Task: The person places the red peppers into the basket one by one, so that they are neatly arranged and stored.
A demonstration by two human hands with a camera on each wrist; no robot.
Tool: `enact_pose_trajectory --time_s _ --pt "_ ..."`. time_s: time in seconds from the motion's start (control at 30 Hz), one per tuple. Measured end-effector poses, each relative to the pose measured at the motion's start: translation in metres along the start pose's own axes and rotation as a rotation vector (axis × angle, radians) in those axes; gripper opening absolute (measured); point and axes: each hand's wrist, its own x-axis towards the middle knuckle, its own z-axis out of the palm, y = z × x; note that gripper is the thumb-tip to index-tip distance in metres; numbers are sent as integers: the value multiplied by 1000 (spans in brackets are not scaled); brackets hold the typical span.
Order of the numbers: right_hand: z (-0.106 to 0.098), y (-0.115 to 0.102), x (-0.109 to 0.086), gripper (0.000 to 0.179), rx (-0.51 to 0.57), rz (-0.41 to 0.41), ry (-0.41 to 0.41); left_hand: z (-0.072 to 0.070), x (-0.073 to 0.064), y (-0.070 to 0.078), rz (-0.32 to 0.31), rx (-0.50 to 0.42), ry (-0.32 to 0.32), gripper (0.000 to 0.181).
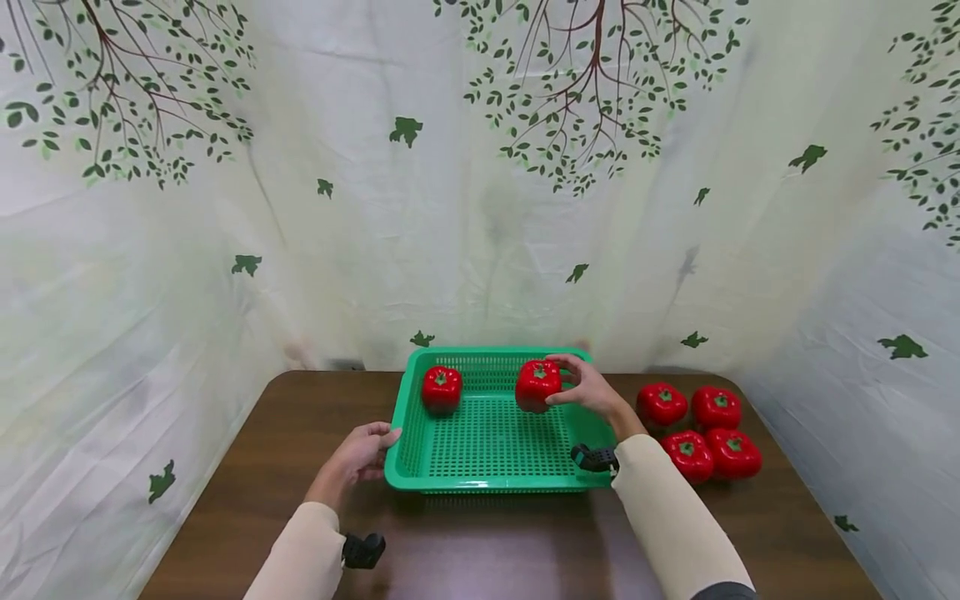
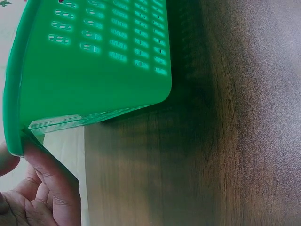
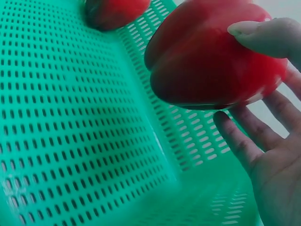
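Note:
A green plastic basket (image 1: 487, 484) with slotted walls stands on the table. My left hand (image 1: 363, 451) pinches its left rim between thumb and fingers, as the left wrist view shows close up at the rim (image 2: 14, 94). My right hand (image 1: 588, 390) holds a red bell pepper (image 1: 536, 387) over the right back part of the basket, thumb on one side and fingers on the other. In the right wrist view this pepper (image 3: 211, 56) is above the basket's floor. Another red bell pepper (image 1: 441, 389) sits inside at the back left.
Several red bell peppers (image 1: 690, 454) are grouped on the brown table (image 1: 262, 467) right of the basket, beside my right forearm. A pale curtain (image 1: 480, 250) printed with leaves and branches hangs behind the table and along both sides.

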Motion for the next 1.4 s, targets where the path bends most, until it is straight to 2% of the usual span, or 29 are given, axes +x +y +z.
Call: enact_pose_trajectory --time_s 0.3,0.57,0.8,1.07,1.4 --pt "18 6 18 69 19 11 -1 -3 -1 1 -5 6 -2 40" --pt "32 10 34 69 -3 60 26 -4 0 3 -24 -2 1 36" --pt "46 13 43 68 28 101 23 -4 0 2 -30 6 -4 38" --pt "56 17 51 69 -11 120 48 -1 1 1 -19 9 -3 37" --pt "69 26 64 70 14 161 59 -5 -1 1 -3 27 0 39"
